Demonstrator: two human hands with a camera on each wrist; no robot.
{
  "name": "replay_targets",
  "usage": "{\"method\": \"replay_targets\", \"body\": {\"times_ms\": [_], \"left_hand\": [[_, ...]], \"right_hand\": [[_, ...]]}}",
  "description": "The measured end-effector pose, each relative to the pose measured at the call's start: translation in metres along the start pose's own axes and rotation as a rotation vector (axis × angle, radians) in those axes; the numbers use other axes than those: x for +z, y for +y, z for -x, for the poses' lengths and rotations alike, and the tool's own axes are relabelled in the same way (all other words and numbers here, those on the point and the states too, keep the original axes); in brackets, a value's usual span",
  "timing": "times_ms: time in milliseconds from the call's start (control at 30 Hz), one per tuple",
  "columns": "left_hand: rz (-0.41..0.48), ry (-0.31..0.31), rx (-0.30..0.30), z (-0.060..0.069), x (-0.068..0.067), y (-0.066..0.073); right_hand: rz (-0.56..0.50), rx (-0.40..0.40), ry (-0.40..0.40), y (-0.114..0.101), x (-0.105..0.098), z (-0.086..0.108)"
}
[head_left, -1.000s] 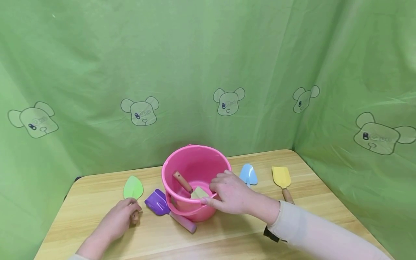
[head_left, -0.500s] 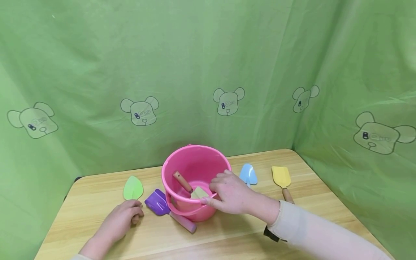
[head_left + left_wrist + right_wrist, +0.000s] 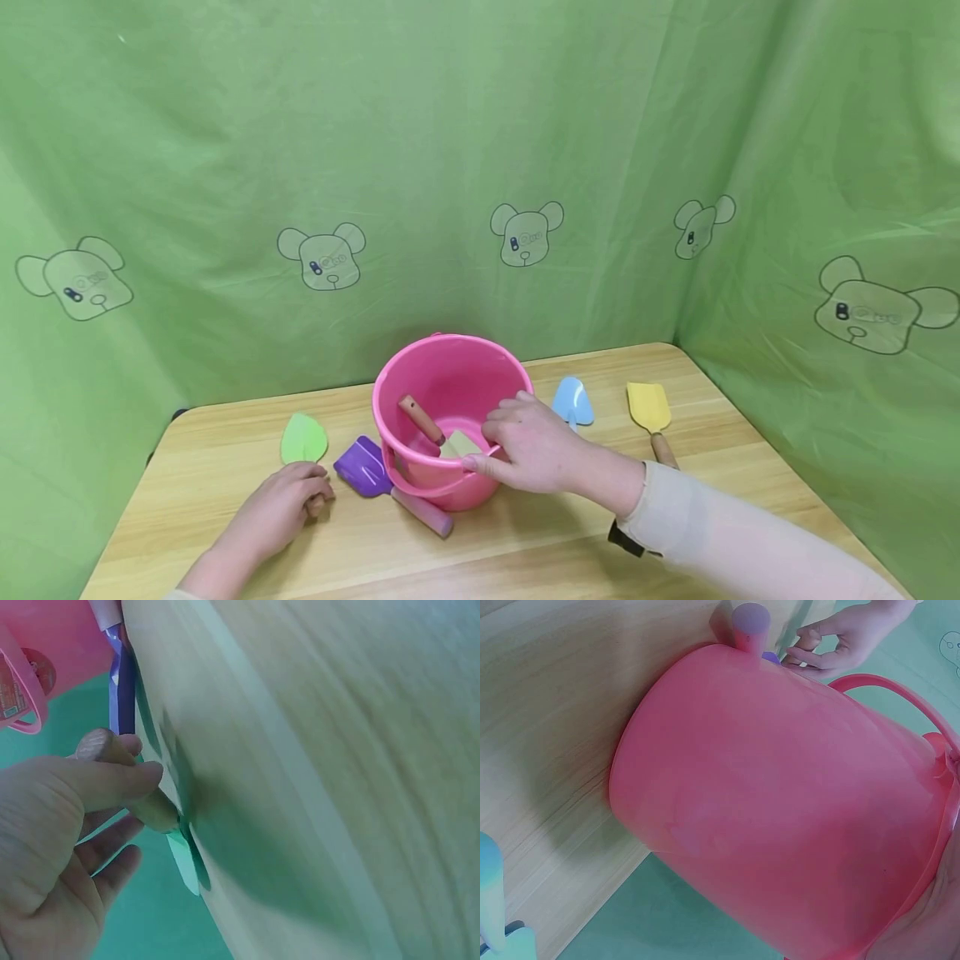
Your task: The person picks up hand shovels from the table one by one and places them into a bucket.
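Pinching the green shovel (image 3: 303, 438) by its handle (image 3: 157, 811), left of the purple shovel (image 3: 364, 468), your left hand (image 3: 276, 510) bends its other fingers loosely; your right hand (image 3: 531, 446) curls its fingers over the pink bucket (image 3: 457, 379), before the green curtain (image 3: 420, 150).

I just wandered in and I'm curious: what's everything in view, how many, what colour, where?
backdrop: count unclear, green, behind and both sides
bear faces: five, dark-outlined, on the backdrop
table: one, tan, before the backdrop
bucket: one, pink, on the table
cream shovel: one, brown handle, in the bucket
green shovel: one, green, far left
purple shovel: one, purple, beside the bucket
blue shovel: one, blue, right of bucket
yellow shovel: one, yellow, far right
left hand: one, bare, holding the green shovel
right hand: one, bare, gripping the bucket
sleeves: two, pale, at the wrists
strap: one, black, below the right sleeve
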State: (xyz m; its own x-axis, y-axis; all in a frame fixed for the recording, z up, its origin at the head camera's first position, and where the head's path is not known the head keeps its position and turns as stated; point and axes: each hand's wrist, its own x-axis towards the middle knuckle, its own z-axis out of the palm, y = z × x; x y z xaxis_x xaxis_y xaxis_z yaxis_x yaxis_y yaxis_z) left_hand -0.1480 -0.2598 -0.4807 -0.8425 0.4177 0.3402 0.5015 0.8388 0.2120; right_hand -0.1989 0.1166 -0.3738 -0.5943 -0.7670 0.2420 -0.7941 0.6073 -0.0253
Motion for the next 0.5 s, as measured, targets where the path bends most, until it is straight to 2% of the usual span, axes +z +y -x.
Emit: {"method": "replay_targets", "body": {"times_ms": [267,500], "left_hand": [[0.037,-0.017,0.017,0.001,-0.006,0.004],[0.088,-0.037,-0.006,-0.001,-0.012,0.006]], "right_hand": [[0.000,-0.005,0.002,0.001,0.001,0.000],[0.001,-0.008,0.009,0.001,0.001,0.000]]}}
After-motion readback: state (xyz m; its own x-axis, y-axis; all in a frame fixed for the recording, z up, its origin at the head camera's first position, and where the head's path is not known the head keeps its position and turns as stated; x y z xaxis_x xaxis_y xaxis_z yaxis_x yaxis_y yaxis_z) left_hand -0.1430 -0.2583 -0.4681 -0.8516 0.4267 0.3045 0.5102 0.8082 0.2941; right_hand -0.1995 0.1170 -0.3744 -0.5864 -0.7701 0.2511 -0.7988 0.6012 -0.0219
